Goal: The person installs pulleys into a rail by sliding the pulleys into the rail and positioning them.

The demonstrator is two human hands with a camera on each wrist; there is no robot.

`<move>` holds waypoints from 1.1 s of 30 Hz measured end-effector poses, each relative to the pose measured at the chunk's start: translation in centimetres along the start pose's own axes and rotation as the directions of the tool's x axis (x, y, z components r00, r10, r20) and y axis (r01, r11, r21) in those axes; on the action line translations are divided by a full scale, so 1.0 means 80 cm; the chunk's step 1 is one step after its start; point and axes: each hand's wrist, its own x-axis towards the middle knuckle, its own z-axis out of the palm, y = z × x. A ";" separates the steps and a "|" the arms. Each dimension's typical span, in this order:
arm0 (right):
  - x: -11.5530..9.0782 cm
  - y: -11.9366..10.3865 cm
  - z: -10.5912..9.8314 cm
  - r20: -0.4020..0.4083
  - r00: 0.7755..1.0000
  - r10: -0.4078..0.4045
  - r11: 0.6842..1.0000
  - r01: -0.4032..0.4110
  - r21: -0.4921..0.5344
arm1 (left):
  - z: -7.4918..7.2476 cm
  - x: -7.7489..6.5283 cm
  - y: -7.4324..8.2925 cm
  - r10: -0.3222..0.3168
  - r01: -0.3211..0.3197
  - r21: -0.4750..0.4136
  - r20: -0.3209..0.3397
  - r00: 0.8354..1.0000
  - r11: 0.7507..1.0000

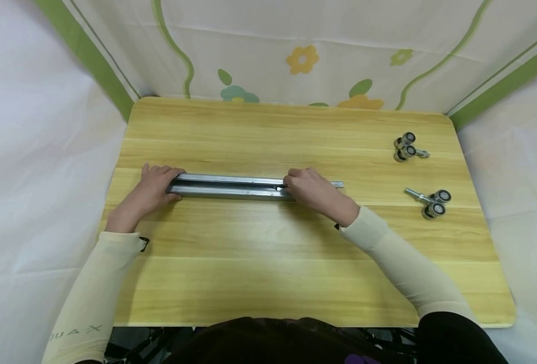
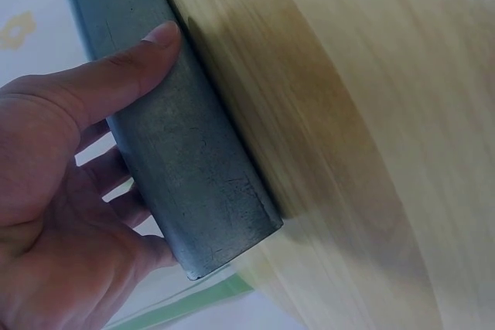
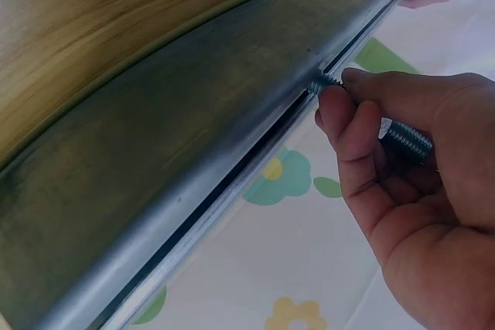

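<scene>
My left hand (image 1: 152, 188) is grasping the rail (image 1: 232, 192) by its end toward the bench's (image 1: 250, 288) left edge; my right hand (image 1: 316, 193) is pinching a threaded bolt (image 3: 407, 141) at the slot (image 3: 224, 199). Tilted, it could jam; my left grip slackening, the rail could skid. Farther off, one roller set (image 1: 436, 208) is lying near the right edge, another (image 1: 406, 150) toward the far right corner.

rail (image 1: 236, 192) on table (image 1: 268, 273) | right: far roller (image 1: 407, 150), near roller (image 1: 437, 209) | behind: curtain (image 1: 259, 55)
</scene>
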 end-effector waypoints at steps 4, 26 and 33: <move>0.004 -0.003 0.001 -0.003 1.000 -0.002 1.000 0.002 -0.002 | 0.000 0.000 -0.001 0.003 -0.003 -0.004 0.000 1.000 1.000; 0.037 -0.022 0.006 0.001 0.999 -0.048 0.998 0.048 -0.026 | 0.003 0.001 -0.001 0.003 -0.003 -0.001 -0.015 1.000 1.000; 0.048 -0.029 0.010 0.000 0.998 -0.070 0.997 0.070 -0.025 | 0.003 0.001 -0.001 -0.002 0.002 0.003 -0.015 1.000 1.000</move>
